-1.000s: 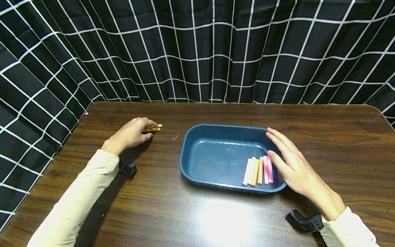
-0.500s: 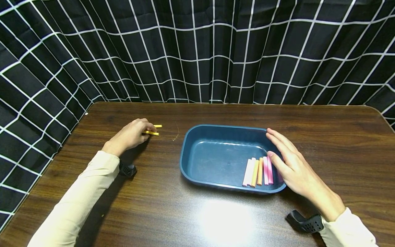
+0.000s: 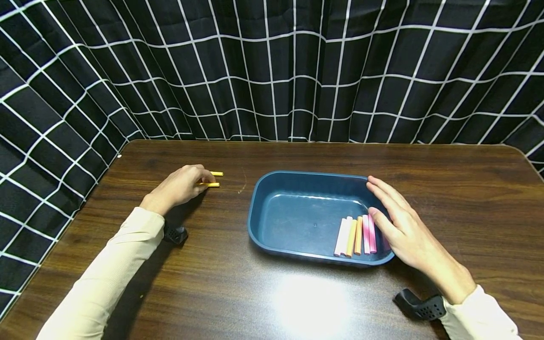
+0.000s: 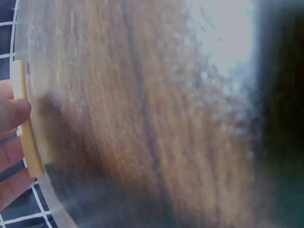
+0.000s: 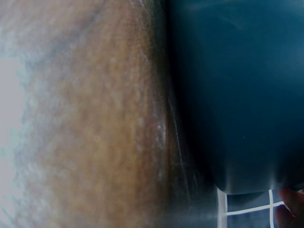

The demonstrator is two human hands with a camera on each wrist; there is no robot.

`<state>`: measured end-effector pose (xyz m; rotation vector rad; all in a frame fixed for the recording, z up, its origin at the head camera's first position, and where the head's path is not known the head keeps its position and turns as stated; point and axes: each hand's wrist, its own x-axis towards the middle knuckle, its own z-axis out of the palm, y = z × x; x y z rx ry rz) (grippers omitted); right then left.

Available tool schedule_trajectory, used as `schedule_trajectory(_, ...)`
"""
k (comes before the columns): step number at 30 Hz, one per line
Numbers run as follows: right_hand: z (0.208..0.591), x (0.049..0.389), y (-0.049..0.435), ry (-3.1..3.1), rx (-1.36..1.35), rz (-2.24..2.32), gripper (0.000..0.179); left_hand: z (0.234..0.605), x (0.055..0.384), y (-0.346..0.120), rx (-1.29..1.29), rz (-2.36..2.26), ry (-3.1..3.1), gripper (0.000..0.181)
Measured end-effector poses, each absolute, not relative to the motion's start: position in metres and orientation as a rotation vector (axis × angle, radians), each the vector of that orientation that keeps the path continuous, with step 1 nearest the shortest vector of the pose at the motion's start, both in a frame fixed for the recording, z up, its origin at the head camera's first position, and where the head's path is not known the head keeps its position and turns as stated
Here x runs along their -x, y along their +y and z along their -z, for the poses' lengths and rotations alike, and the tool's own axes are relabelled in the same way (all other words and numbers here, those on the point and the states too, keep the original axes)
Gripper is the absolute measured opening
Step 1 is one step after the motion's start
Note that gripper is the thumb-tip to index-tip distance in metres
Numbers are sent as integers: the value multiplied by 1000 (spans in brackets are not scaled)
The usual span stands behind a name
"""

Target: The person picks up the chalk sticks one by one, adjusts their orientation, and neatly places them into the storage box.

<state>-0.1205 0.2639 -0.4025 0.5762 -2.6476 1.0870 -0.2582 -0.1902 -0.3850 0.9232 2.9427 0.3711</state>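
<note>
My left hand [image 3: 180, 185] pinches a yellow chalk stick [image 3: 214, 184] between thumb and fingers, low over the table's left part. In the left wrist view the same chalk stick [image 4: 29, 142] shows with the thumb across it. Just behind it, a second yellow chalk stick [image 3: 217, 174] lies partly hidden by the fingers. My right hand [image 3: 403, 226] rests at the right end of a blue plastic bin [image 3: 293, 252], its fingers nearly straight along the rim and its thumb over the inner side. Inside, white [image 3: 341, 237], orange [image 3: 352, 237] and pink chalk sticks [image 3: 366, 234] lie side by side.
The brown wooden table [image 3: 204, 283] carries a faint curved chalk mark [image 3: 243, 184] left of the bin. Behind and to the left hangs a black curtain [image 3: 297, 71] with a white grid. A small white bit [image 3: 119, 156] sits by the table's left edge.
The two yellow chalk sticks lay close together earlier; my left hand has drawn the front one slightly toward me, leaving a gap. My right hand and the bin stay put.
</note>
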Motion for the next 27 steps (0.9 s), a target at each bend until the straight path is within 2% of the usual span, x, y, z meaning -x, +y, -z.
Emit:
schedule_trajectory(21,402,121,264,-2667,-565,-1115,53,366,252,-167,-945,-426,2918,17)
schedule_trajectory(27,402,121,263,-2668,-562,-1132,54,360,249,-161,-1056,-506,2924,17)
